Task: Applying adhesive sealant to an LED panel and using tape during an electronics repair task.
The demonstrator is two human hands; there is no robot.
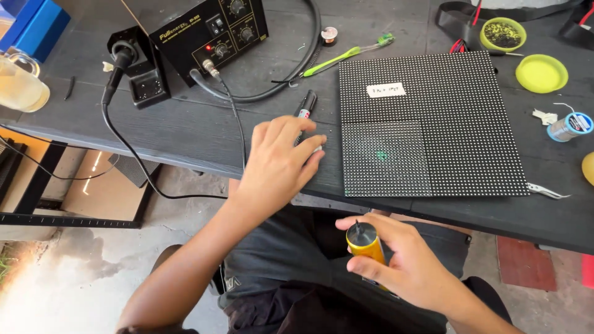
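A black soldering station [204, 31] sits at the bench's far left, cable trailing forward within reach. The left hand [278, 162] lies on the table edge, fingers curled loosely over a black marker [305, 106]. Beside it lies a dotted LED panel [433, 124], flat for access. The right hand [402, 260] wraps its fingers around a yellow canister [366, 242], held upright below the bench.

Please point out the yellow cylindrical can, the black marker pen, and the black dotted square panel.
yellow cylindrical can [365, 242], head view, upper body.
black marker pen [306, 104], head view, barrel.
black dotted square panel [458, 111], head view, bare upper area.
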